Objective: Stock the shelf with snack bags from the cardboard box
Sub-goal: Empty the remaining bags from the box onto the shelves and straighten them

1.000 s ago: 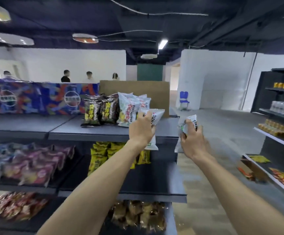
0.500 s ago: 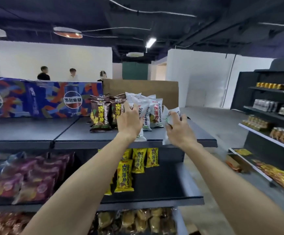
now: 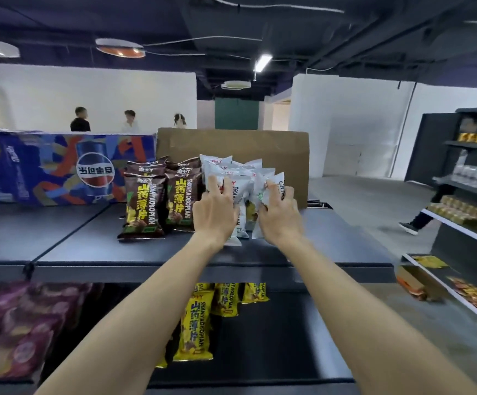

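Both my hands are up at the top shelf [image 3: 94,246], each gripping a white snack bag at the front of a row of white bags [image 3: 243,169]. My left hand [image 3: 216,209] holds a white bag [image 3: 234,235] whose bottom edge rests on the shelf. My right hand [image 3: 278,215] clasps another white bag [image 3: 274,186] just to the right, upright against the row. Brown snack bags [image 3: 143,203] stand in two rows to the left. A cardboard panel [image 3: 231,146] stands behind the bags.
A blue printed drinks carton [image 3: 46,169] lines the shelf's back left. Yellow bags [image 3: 197,317] hang on the shelf below, purple bags [image 3: 12,323] at lower left. Another stocked shelf unit [image 3: 465,218] stands at right across the aisle, where a person's leg [image 3: 419,218] passes. People stand at the far wall.
Both hands have moved forward and together, bringing the two white bags onto the top shelf against the white row. The view has come closer to the shelf.
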The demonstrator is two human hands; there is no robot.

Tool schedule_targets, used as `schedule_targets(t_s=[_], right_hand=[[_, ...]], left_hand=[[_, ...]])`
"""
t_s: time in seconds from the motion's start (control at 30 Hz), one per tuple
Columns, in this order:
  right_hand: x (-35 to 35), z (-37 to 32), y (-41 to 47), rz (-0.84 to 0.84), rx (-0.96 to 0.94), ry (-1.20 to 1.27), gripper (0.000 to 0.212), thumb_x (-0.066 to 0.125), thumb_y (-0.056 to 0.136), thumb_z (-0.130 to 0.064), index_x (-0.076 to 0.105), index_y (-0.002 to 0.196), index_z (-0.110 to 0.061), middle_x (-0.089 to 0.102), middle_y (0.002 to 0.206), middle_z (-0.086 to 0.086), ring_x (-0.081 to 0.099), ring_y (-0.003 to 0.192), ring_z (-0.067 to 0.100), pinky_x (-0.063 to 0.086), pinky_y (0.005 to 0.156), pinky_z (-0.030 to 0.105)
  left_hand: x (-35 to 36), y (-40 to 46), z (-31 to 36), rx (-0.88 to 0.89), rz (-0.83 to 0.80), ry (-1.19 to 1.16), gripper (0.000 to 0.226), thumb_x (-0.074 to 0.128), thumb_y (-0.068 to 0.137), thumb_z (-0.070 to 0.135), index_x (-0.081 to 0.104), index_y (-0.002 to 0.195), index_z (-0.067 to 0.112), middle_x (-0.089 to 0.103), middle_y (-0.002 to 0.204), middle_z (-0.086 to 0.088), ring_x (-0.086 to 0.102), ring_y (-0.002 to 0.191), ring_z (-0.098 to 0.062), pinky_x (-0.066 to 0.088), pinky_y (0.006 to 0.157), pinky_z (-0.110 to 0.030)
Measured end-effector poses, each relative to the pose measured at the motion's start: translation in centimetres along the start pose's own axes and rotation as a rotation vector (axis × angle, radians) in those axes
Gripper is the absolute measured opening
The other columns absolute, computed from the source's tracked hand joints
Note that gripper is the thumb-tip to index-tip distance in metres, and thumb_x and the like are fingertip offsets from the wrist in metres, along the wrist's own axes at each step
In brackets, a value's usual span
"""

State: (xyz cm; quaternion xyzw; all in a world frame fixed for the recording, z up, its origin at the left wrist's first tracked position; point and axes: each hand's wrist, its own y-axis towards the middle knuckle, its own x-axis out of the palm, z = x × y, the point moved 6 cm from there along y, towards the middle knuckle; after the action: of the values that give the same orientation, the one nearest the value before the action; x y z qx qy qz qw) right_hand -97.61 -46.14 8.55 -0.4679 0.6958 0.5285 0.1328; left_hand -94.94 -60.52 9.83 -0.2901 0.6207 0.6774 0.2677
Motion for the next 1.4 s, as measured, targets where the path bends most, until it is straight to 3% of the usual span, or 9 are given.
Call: schedule_targets(t_s=[0.13, 0.3, 0.5, 0.7, 0.8, 0.93, 1.07, 1.23, 1.4], right_hand=[[3.9, 0.6, 1.5, 0.016, -0.016, 0.039, 0.057, 0.046, 0.097, -0.04, 0.022, 0.148, -0.029, 0.029, 0.141, 0.016, 0.043, 0.11, 0.04, 0.045, 0.083, 0.047], [6.0, 1.4, 1.5, 0.015, -0.002, -0.013, 0.07, 0.043, 0.096, -0.048, 0.009, 0.154, -0.03, 0.016, 0.15, 0.02, 0.036, 0.118, 0.04, 0.043, 0.09, 0.05], [5.6, 1.0, 0.9, -0.013, -0.011, -0.044, 0.075, 0.041, 0.094, -0.054, 0.003, 0.155, -0.032, 0.01, 0.153, 0.021, 0.038, 0.117, 0.042, 0.043, 0.088, 0.05], [4.3, 0.7, -0.5, -0.097, 0.019, -0.014, 0.078, 0.038, 0.093, -0.06, -0.011, 0.151, -0.043, -0.011, 0.161, 0.016, 0.039, 0.125, 0.044, 0.04, 0.094, 0.053], [3.1, 0.1, -1.7, -0.106, 0.027, -0.058, 0.077, 0.039, 0.094, -0.06, -0.006, 0.152, -0.04, -0.005, 0.161, 0.016, 0.036, 0.129, 0.044, 0.041, 0.095, 0.055], [1.0, -0.5, -3.7, -0.11, 0.048, -0.181, 0.069, 0.045, 0.094, -0.051, 0.014, 0.152, -0.028, 0.015, 0.157, 0.015, 0.035, 0.13, 0.041, 0.038, 0.099, 0.054], [-1.6, -1.5, -6.8, -0.087, 0.007, -0.277, 0.05, 0.044, 0.096, -0.045, 0.036, 0.138, -0.02, 0.042, 0.135, 0.013, 0.046, 0.118, 0.035, 0.042, 0.091, 0.046], [-4.7, 0.1, -12.4, -0.162, 0.013, -0.394, 0.04, 0.045, 0.097, -0.04, 0.043, 0.128, -0.015, 0.049, 0.124, 0.012, 0.05, 0.115, 0.034, 0.043, 0.085, 0.041], [-10.0, 4.1, -16.7, -0.206, 0.171, -0.456, 0.036, 0.048, 0.095, -0.035, 0.044, 0.125, -0.014, 0.05, 0.126, 0.012, 0.05, 0.117, 0.036, 0.043, 0.087, 0.043]], left_hand=[[1.9, 0.0, 0.1, -0.008, 0.159, -0.022, 0.056, 0.055, 0.086, 0.044, 0.049, 0.134, 0.015, 0.047, 0.117, -0.015, 0.056, 0.083, -0.029, 0.038, 0.046, -0.03], [3.3, 0.0, 0.4, -0.035, 0.266, 0.001, 0.065, 0.055, 0.082, 0.043, 0.045, 0.139, 0.015, 0.048, 0.123, -0.017, 0.053, 0.092, -0.033, 0.049, 0.057, -0.038], [3.0, -0.7, 0.4, -0.06, 0.25, 0.001, 0.069, 0.05, 0.089, 0.049, 0.033, 0.148, 0.019, 0.044, 0.13, -0.018, 0.053, 0.093, -0.034, 0.052, 0.061, -0.041], [1.8, -2.1, 0.2, -0.016, 0.188, 0.02, 0.059, 0.042, 0.093, 0.053, 0.031, 0.146, 0.032, 0.038, 0.136, -0.016, 0.049, 0.096, -0.034, 0.052, 0.066, -0.042], [0.7, -3.1, 0.1, -0.005, 0.148, 0.034, 0.057, 0.042, 0.091, 0.052, 0.031, 0.144, 0.031, 0.035, 0.139, -0.015, 0.048, 0.099, -0.033, 0.048, 0.07, -0.042], [-0.8, -4.6, -0.2, 0.044, 0.115, 0.031, 0.051, 0.046, 0.089, 0.043, 0.039, 0.135, 0.023, 0.042, 0.13, -0.013, 0.049, 0.101, -0.033, 0.045, 0.076, -0.043], [-2.1, -6.6, -0.6, 0.104, 0.06, 0.001, 0.047, 0.046, 0.088, 0.042, 0.046, 0.128, 0.018, 0.05, 0.123, -0.014, 0.053, 0.101, -0.032, 0.046, 0.077, -0.041], [-3.7, -10.0, 1.7, 0.21, -0.014, -0.089, 0.045, 0.052, 0.083, 0.036, 0.051, 0.122, 0.014, 0.055, 0.118, -0.013, 0.052, 0.107, -0.034, 0.046, 0.082, -0.042], [-5.0, -13.1, 6.9, 0.381, -0.115, -0.115, 0.041, 0.05, 0.086, 0.034, 0.047, 0.122, 0.014, 0.059, 0.11, -0.008, 0.059, 0.098, -0.03, 0.043, 0.066, -0.035]])
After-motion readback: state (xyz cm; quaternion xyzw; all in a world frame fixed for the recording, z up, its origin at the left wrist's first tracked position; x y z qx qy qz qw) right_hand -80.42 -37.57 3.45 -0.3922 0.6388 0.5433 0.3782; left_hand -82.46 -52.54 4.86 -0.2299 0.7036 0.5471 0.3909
